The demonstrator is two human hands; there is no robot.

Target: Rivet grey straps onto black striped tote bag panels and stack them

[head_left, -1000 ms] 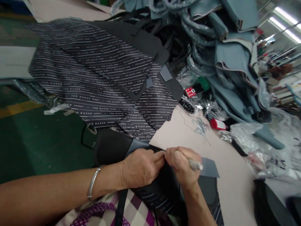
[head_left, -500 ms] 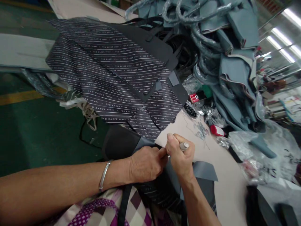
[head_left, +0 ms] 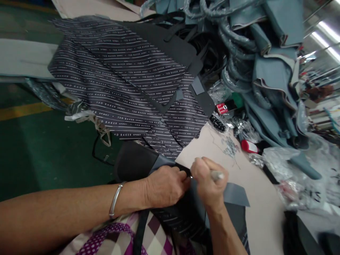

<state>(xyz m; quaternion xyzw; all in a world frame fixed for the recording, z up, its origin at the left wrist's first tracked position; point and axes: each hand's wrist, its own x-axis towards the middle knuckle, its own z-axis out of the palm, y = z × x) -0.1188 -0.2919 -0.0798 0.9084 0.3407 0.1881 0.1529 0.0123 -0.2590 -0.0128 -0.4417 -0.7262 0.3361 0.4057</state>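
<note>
My right hand (head_left: 211,182) is closed in a fist round a tool with a pale rounded handle (head_left: 217,175); its working end is mostly hidden, with a small glint of metal beside my left fingers. My left hand (head_left: 167,186) pinches the edge of a dark bag piece (head_left: 136,159), black with a grey-blue trim, on my lap at the table's edge. Striped lining fabric (head_left: 119,85), printed with white lettering, lies spread just beyond both hands. A grey flap (head_left: 236,194) of the piece shows to the right of my right wrist.
A pale board (head_left: 262,209) covers the work surface, with a small heap of metal bits (head_left: 230,147) on it. A red-capped bottle (head_left: 249,146) and clear plastic bags (head_left: 281,159) lie to the right. Blue-grey bag parts (head_left: 276,81) with wrapped handles are piled behind.
My right hand has moved slightly right, away from my left fingers, with the tool still in it. My left hand stays on the bag piece. The view has shifted a little.
</note>
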